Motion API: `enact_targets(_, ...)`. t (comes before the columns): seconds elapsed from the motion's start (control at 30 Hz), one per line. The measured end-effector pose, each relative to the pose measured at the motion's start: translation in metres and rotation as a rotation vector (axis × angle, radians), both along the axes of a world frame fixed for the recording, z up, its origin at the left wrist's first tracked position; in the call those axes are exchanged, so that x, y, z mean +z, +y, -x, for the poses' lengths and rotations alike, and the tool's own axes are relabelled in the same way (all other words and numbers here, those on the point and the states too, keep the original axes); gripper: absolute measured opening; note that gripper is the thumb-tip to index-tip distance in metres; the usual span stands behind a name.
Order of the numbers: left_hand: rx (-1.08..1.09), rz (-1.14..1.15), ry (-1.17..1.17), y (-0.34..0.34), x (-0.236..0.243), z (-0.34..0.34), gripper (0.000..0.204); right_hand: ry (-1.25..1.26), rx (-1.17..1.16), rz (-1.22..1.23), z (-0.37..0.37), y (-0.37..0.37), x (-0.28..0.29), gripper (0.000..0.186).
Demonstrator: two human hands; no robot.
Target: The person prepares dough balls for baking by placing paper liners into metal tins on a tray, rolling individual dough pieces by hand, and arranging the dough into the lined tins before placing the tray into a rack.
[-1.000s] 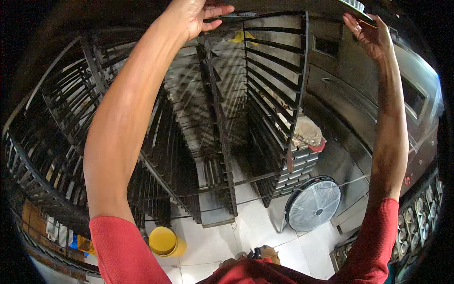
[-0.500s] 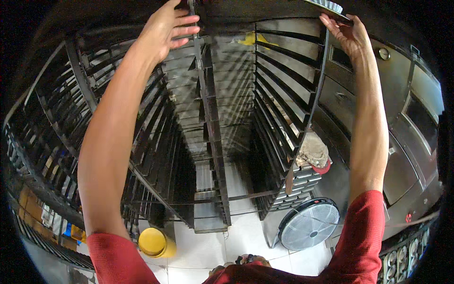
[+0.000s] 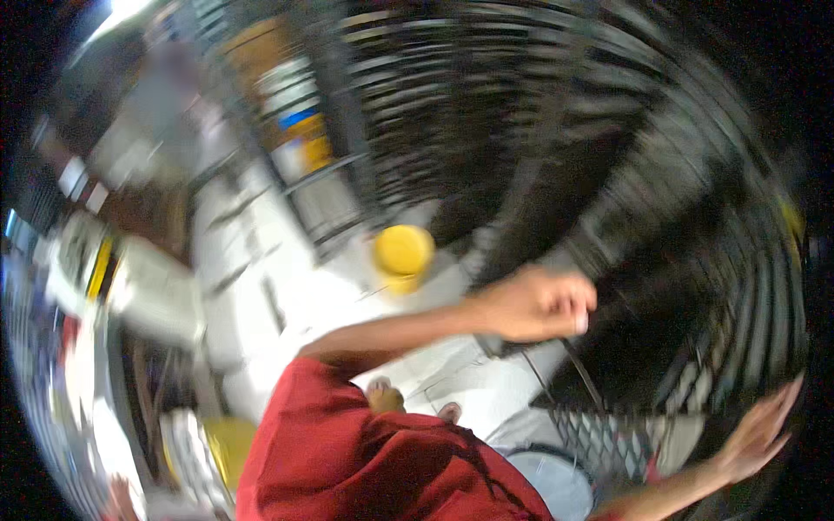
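My left hand (image 3: 547, 304) is in front of my body at the middle of the view, its fingers curled in and somewhat blurred, with nothing visible in them. Behind it rise the dark slatted racks (image 3: 556, 113), the nearest things to that hand. Out at the lower right, my right hand (image 3: 757, 441) has its fingers stretched and holds nothing that I can see. It is close to the dark rack's lower right side, and whether it touches it I cannot tell.
A yellow bucket (image 3: 403, 258) stands on the white tiled floor (image 3: 269, 304). The round fan (image 3: 547, 486) is at the lower edge. At far left, a blurred person (image 3: 174, 95) is near a whitish machine (image 3: 148, 291). Another hand (image 3: 120, 499) shows at the lower left.
My view has swung to the left. Both hands have come down from the rack tops, and the tray with foil cups above my right hand is out of sight. My left fingers have curled.
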State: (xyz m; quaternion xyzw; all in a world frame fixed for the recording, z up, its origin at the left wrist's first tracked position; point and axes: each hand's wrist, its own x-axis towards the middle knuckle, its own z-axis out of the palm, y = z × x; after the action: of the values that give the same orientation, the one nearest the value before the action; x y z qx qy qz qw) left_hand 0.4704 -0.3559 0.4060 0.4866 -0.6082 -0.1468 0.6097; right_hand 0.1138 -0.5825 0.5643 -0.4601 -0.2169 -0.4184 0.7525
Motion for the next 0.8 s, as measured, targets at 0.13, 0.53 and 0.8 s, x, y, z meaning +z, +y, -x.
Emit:
enact_targets(0.13, 0.194, -0.2, 0.362, 0.102, -0.159, 0.003, 0.033, 0.886, -0.486, 0.176, -0.168, 0.143, -0.206, 0.073)
enact_targets(0.53, 1.273, -0.21, -0.346, 0.479, -0.2, -0.008, 0.079, 1.044, 1.405, -0.21, -0.422, 0.593, -0.294, 0.098)
enact_targets(0.8, 1.731, -0.7, 0.48, 0.642, -0.297, -0.031, 0.069, 1.191, 1.479, 0.5, -0.555, 0.758, -0.388, 0.076)
